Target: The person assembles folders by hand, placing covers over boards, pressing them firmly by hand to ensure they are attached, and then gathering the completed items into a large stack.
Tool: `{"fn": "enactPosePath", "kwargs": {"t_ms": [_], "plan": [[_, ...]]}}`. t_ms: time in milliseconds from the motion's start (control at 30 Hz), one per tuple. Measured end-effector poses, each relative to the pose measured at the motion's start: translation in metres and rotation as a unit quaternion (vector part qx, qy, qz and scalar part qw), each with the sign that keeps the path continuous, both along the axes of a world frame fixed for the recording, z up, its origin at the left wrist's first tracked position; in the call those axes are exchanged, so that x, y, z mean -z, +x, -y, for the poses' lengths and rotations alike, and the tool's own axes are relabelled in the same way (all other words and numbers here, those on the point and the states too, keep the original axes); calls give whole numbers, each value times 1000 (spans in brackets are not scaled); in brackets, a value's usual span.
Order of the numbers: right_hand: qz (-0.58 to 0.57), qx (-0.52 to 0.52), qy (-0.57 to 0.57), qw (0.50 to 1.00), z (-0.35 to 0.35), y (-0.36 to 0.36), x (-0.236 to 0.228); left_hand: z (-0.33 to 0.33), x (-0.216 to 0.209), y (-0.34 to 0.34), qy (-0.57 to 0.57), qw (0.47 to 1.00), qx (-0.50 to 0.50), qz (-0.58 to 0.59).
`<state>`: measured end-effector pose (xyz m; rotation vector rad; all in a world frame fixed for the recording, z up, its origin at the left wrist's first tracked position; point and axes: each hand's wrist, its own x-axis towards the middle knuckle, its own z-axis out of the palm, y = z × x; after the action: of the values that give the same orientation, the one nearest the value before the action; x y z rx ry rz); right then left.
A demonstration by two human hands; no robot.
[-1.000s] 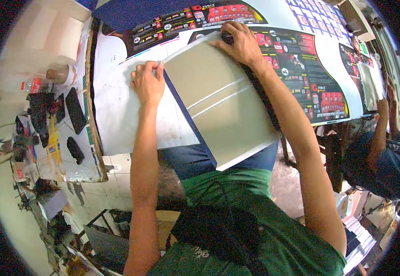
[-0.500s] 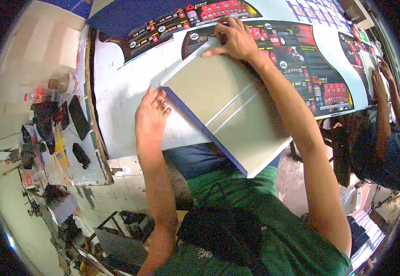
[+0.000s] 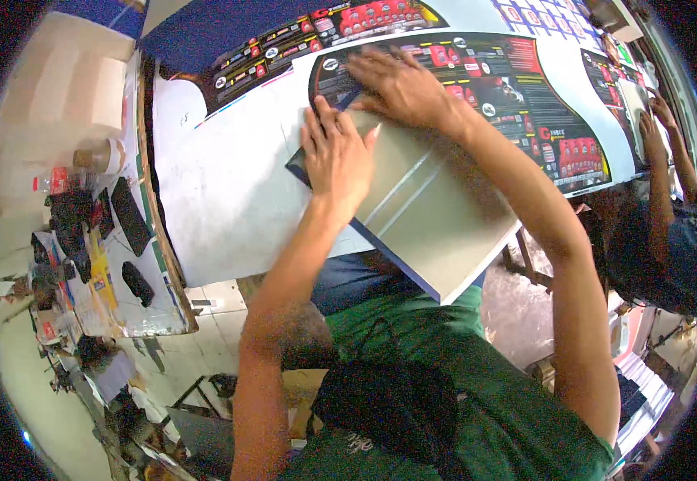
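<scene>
A beige-grey board [image 3: 437, 216] with a blue left edge and two pale strips across it lies askew, its near corner sticking out past the table edge above my lap. My left hand [image 3: 336, 156] rests on the board's far left corner, fingers stretched out, with a dark blue flap showing beside and under them. Beyond it, my right hand [image 3: 400, 86] is spread palm down over the board's far edge. Its fingertips are smeared by motion and reach over the printed sheet. Neither hand grips anything; together they hide much of the far edge.
Black and red printed sheets [image 3: 517, 104] cover the table's far side, near white paper [image 3: 228, 184]. Left stands a side table with black pieces [image 3: 130, 216] and a brown tape roll [image 3: 100, 156]. Another person's hands [image 3: 657, 128] work at the far right.
My left hand has moved from beside the board's left corner onto it. My right hand has unbent from its grip on the far edge and flattened. A blue flap now shows there.
</scene>
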<state>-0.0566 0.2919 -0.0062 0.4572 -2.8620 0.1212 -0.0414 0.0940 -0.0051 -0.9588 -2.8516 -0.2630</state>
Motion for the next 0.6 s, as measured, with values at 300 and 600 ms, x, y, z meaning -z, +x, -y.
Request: {"fn": "enactPosePath", "kwargs": {"t_ms": [300, 600], "plan": [[-35, 38, -64, 997, -9, 27, 8, 59, -39, 30, -80, 992, -10, 98], [-15, -24, -110, 993, 70, 57, -2, 87, 2, 48, 40, 999, -17, 25]]}}
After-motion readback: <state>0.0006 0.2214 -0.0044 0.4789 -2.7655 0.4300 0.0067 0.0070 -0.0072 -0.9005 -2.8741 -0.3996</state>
